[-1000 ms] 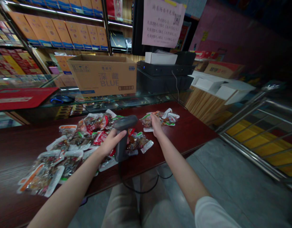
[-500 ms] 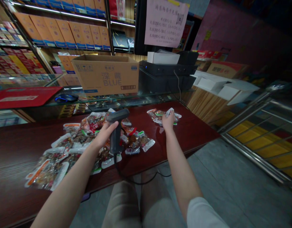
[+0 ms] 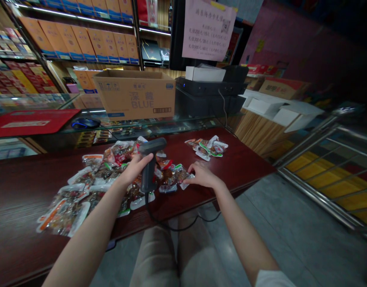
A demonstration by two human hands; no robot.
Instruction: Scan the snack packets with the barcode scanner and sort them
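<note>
On the far left, a red desk mat [image 3: 30, 123] lies on a glass counter top [image 3: 159, 127], with a computer mouse [image 3: 86, 123] just beside it. Behind the glass stand shelves of orange boxes [image 3: 72, 40] and an open cardboard carton [image 3: 134, 95] printed with the word BLUE.

Nearer to us, a large heap of vacuum-sealed snack packets [image 3: 63, 215] spreads across a dark red wooden counter [image 3: 240, 163]. Our left hand [image 3: 134, 168] is clamped around the grip of a black corded barcode scanner [image 3: 149, 171], fingers closed and the scanner upright over the heap. Its cable [image 3: 168, 225] drops past the counter's edge, above our 2 knees.

Our 2 hands are well apart. Our right hand [image 3: 203, 176] lies palm down and open, its fingers [image 3: 189, 179] spread and touching a packet [image 3: 186, 182] at the right edge of the heap. Beyond it lies a second, smaller heap of snack packets [image 3: 206, 149], not touching that hand. Further right, a pink notice [image 3: 209, 30] hangs above a black printer [image 3: 207, 85].
</note>
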